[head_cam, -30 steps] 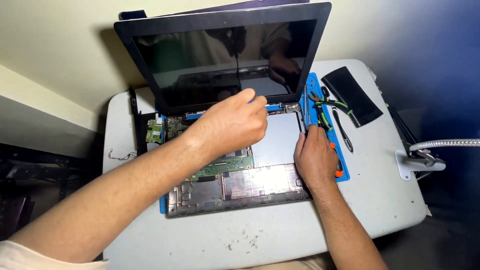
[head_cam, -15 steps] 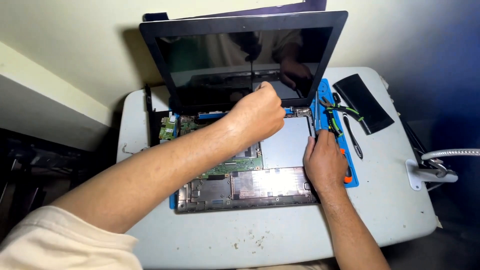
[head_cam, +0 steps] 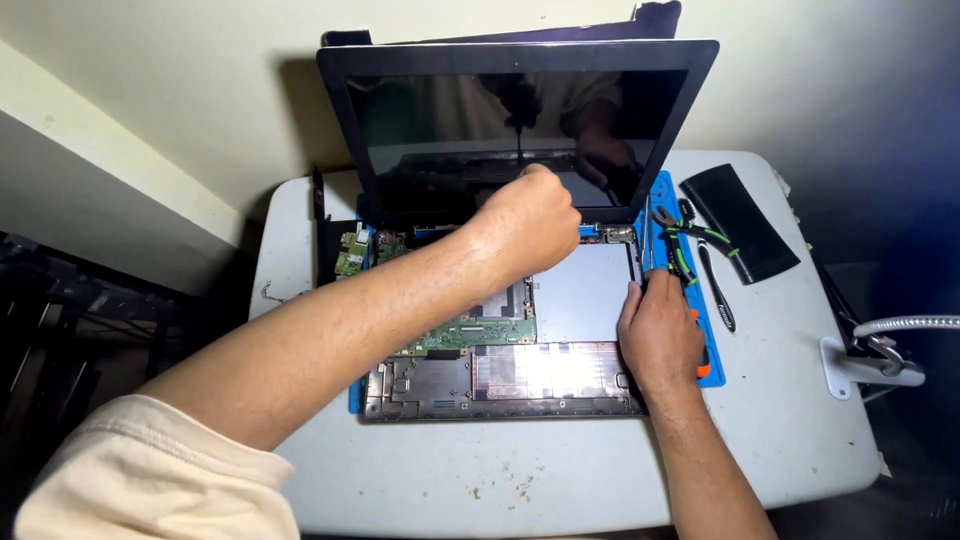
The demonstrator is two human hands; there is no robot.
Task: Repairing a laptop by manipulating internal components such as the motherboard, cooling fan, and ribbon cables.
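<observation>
- An opened laptop (head_cam: 500, 340) with its bottom cover off is laid on a blue mat (head_cam: 712, 375) on a small white table (head_cam: 560, 480), screen (head_cam: 520, 130) propped upright at the back.
- The left hand (head_cam: 530, 222) is curled into a fist near the right hinge (head_cam: 618, 234), and a thin dark shaft, likely a screwdriver (head_cam: 519, 148), is seen poking up from it. It looks closed tight around the handle, though the tip is hidden behind the knuckles.
- The right hand (head_cam: 658, 335) is laid flat on the right edge of the chassis, fingers only lightly bent, nothing held, just pressing the base steady.
- For a hinge screw like this, the driver is best kept dead vertical and pushed down firmly so the head isn't stripped; the base should be kept pinned so nothing shifts.
- The green board (head_cam: 470, 330) and silver plate (head_cam: 585, 295) are exposed right beside the work, so slips should be avoided.
- Green-handled pliers (head_cam: 680, 240) and a black flat piece (head_cam: 745, 222) are parked to the right.
</observation>
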